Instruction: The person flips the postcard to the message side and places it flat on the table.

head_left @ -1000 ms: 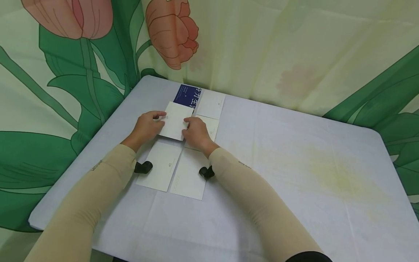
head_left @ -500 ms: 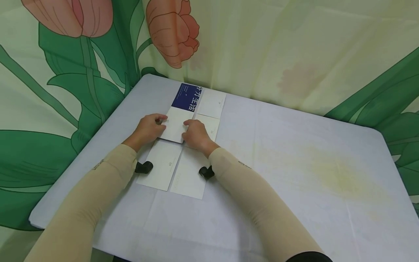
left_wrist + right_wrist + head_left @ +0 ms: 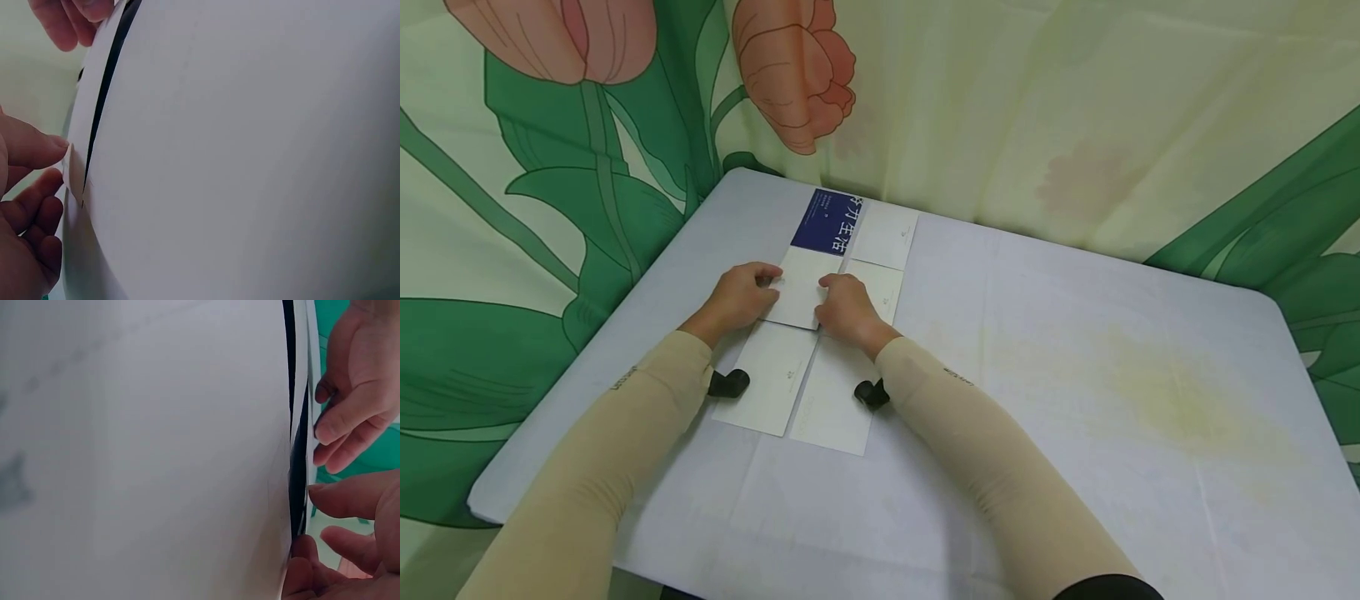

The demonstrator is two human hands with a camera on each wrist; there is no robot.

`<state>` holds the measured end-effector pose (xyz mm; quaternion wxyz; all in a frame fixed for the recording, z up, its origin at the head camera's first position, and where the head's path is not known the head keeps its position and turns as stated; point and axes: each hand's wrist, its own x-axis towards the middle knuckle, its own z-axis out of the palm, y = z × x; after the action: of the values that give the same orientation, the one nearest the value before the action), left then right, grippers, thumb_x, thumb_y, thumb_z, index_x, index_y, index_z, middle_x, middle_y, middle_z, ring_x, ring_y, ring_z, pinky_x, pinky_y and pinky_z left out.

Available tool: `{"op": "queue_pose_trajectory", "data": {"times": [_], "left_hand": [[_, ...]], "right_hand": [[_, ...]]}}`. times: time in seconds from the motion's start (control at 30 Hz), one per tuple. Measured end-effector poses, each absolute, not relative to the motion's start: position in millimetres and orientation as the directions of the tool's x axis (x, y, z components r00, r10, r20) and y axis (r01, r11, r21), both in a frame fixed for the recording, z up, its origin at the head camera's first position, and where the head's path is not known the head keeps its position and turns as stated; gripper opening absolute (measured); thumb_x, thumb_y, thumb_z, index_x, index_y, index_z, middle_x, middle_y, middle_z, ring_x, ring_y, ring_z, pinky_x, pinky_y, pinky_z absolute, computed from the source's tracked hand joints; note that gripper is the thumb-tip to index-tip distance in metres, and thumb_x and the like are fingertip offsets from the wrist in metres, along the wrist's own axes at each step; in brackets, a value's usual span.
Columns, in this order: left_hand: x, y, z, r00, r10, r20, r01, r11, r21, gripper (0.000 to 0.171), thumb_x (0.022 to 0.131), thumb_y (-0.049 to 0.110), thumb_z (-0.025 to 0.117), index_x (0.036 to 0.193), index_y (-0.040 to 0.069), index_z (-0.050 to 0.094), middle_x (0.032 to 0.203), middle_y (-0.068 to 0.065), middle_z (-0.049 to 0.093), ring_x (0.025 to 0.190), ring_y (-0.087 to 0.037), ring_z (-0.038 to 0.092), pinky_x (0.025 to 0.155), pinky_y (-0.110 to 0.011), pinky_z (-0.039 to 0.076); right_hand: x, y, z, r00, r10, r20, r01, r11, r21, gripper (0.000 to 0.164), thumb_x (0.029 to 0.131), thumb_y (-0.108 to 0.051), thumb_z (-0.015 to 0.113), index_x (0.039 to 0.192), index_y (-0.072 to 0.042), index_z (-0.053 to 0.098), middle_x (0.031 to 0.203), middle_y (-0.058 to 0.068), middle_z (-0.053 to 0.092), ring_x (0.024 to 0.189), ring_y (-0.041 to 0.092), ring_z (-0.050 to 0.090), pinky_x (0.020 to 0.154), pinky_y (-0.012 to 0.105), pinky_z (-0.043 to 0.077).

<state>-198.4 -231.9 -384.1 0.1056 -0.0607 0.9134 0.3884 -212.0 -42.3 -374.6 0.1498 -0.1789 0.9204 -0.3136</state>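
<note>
In the head view, a white card (image 3: 796,292) lies in the middle of the left column of cards, with a small mark largely hidden by the fingers. My left hand (image 3: 734,297) pinches its left edge, thumb nearer me. At its right edge, my right hand (image 3: 850,310) holds the card with thumb and forefinger. Directly behind sits a dark blue card (image 3: 824,223) printed with large white characters. The left wrist view shows thumb and curled fingers of the left hand (image 3: 28,162) at the card's corner. Part of the right hand (image 3: 356,537) appears in the right wrist view.
A white card (image 3: 763,379) lies in front of the held one. The right column has a front card (image 3: 829,408), a middle card (image 3: 886,287) partly under my right hand, and a back card (image 3: 886,237). A white-clothed table (image 3: 1075,358) meets a floral curtain (image 3: 970,108).
Both hands have brought the white card slightly toward me and down flat, below the blue card. More of the blue card now shows. The other cards have stayed in place.
</note>
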Motion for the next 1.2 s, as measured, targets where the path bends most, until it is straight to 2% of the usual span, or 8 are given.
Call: {"op": "queue_pose_trajectory", "data": {"times": [0.5, 0.87, 1.2], "left_hand": [[-199.5, -232.5, -388.5, -0.97, -0.028, -0.24, -0.189, 0.703, 0.686, 0.045, 0.097, 0.009, 0.056, 0.141, 0.001, 0.052, 0.149, -0.02, 0.045, 0.141, -0.035, 0.037, 0.114, -0.047, 0.031], [-200.7, -235.3, -390.6, -0.982, 0.015, -0.186, -0.114, 0.743, 0.659, 0.044, 0.096, 0.008, 0.059, 0.139, 0.0, 0.054, 0.149, -0.023, 0.043, 0.14, -0.038, 0.036, 0.114, -0.05, 0.029], [-203.6, -235.9, -387.8, -0.974, 0.02, -0.228, -0.133, 0.758, 0.639, 0.044, 0.097, 0.009, 0.059, 0.14, 0.002, 0.054, 0.15, -0.021, 0.044, 0.142, -0.037, 0.034, 0.115, -0.05, 0.028]], "right_hand": [[-212.2, -44.0, -378.4, -0.884, -0.428, -0.187, -0.229, 0.747, -0.624, 0.048, 0.092, 0.0, 0.058, 0.139, 0.006, 0.053, 0.141, 0.02, 0.052, 0.138, 0.029, 0.042, 0.114, 0.034, 0.031], [-212.9, -45.2, -376.7, -0.875, -0.447, -0.185, -0.272, 0.77, -0.577, 0.049, 0.092, 0.001, 0.058, 0.14, 0.004, 0.052, 0.139, 0.02, 0.054, 0.133, 0.029, 0.046, 0.112, 0.033, 0.034], [-214.5, -45.5, -374.5, -0.859, -0.465, -0.213, -0.275, 0.771, -0.574, 0.048, 0.092, 0.002, 0.056, 0.14, 0.003, 0.052, 0.138, 0.019, 0.053, 0.134, 0.028, 0.045, 0.114, 0.033, 0.031]]}}
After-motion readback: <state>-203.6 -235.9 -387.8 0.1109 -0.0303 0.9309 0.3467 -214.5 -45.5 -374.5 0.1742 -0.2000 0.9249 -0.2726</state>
